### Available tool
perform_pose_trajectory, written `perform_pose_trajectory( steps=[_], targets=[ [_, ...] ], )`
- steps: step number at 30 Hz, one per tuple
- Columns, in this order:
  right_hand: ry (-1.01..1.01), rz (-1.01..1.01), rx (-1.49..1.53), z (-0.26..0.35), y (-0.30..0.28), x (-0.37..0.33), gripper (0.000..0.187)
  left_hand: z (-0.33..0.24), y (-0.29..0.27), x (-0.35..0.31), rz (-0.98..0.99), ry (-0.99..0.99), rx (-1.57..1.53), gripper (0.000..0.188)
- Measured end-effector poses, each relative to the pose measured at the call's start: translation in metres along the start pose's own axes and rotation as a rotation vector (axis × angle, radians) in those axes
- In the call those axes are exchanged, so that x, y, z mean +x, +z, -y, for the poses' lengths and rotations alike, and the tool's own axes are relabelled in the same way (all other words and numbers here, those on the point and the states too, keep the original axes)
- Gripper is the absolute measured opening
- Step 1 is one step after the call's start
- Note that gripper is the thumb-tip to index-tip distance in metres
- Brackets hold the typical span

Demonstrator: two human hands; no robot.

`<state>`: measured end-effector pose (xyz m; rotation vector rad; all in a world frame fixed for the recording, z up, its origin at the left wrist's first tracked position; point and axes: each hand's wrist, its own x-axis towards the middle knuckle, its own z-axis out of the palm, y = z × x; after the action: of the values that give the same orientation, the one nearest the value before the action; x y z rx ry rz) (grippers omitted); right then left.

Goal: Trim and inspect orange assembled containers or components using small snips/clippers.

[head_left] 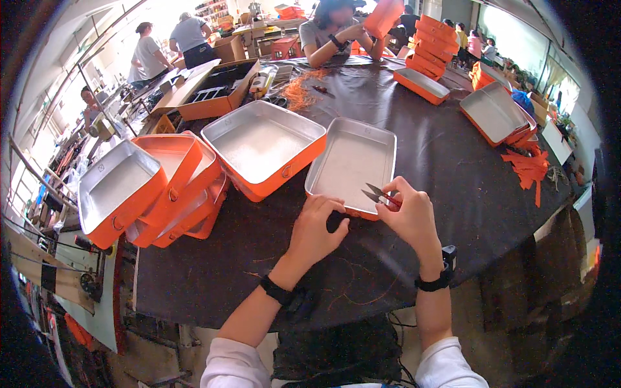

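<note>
A shallow rectangular orange case with a silver-grey lining lies open side up on the dark table before me. My right hand is closed on a pair of thread snips over the case's near right corner. The snips' blades are apart and point left. At the near left corner is my left hand, its curved fingers by the case's edge and its thumb held apart from them. Whether those fingertips touch the edge is hard to tell. Just left stands another silver-lined orange case on top of others.
More orange cases are heaped at the left. A tall stack and a further pile stand right. Orange strips hang near the right edge; loose threads lie far off. Across the table, a person holds an orange case.
</note>
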<state>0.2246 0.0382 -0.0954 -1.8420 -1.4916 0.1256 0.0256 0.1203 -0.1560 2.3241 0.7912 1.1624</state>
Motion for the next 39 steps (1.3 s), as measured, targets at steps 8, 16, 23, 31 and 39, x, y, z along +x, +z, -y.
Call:
perform_pose_trajectory(
  steps=[8, 16, 23, 31, 39],
  targets=[
    [0.126, 0.237, 0.015, -0.001, 0.0, -0.002, 0.027, 0.006, -0.002, -0.002, 0.104, 0.084, 0.389, 0.013],
    [0.171, 0.537, 0.104, 0.006, -0.018, -0.003, 0.026, 0.012, 0.003, -0.006, 0.112, 0.198, 0.473, 0.007],
    [0.17, 0.557, 0.039, 0.009, -0.011, -0.004, 0.029, 0.01, 0.001, -0.006, 0.128, 0.199, 0.475, 0.009],
    [0.117, 0.5, -0.034, 0.005, -0.004, -0.007, 0.03, 0.009, 0.002, -0.004, 0.059, 0.252, 0.467, 0.007],
    [0.167, 0.55, -0.073, 0.007, -0.01, -0.006, 0.036, 0.01, 0.0, -0.007, 0.14, 0.291, 0.519, 0.015]
  ],
)
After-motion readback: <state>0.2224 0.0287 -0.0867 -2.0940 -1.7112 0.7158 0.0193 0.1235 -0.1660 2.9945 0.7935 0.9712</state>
